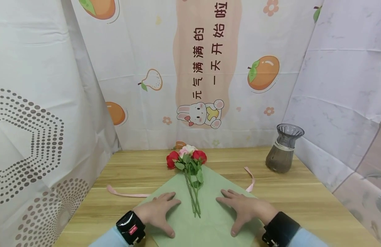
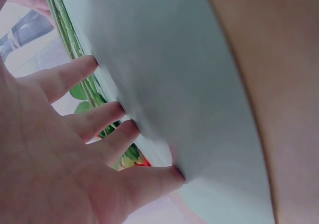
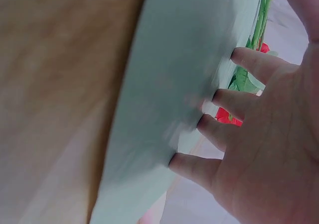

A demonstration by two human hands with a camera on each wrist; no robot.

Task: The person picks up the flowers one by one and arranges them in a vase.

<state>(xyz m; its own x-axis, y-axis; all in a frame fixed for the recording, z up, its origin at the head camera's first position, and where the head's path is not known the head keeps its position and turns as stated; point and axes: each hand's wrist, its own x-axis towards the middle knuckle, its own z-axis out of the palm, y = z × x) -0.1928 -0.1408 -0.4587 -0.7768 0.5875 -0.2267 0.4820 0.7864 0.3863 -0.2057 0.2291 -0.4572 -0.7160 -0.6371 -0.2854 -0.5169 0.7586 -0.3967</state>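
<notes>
A sheet of pale green wrapping paper [image 1: 209, 219] lies on the table with one corner pointing to the back. On it rests a small bunch of red, white and pink flowers [image 1: 193, 171], blooms at the far corner, stems toward me. My left hand [image 1: 157, 211] touches the paper left of the stems, fingers spread. To the right of them my right hand [image 1: 244, 209] rests its spread fingertips on the paper too. Both wrist views show fingertips pressed to the green surface, with nothing held. A pink ribbon [image 1: 128, 195] runs under the paper, its other end showing on the right.
A grey glass vase [image 1: 282, 149] with a pale band round its neck stands at the back right of the wooden table [image 1: 141, 161]. Printed cloths [image 1: 141, 51] hang behind the table and along both sides.
</notes>
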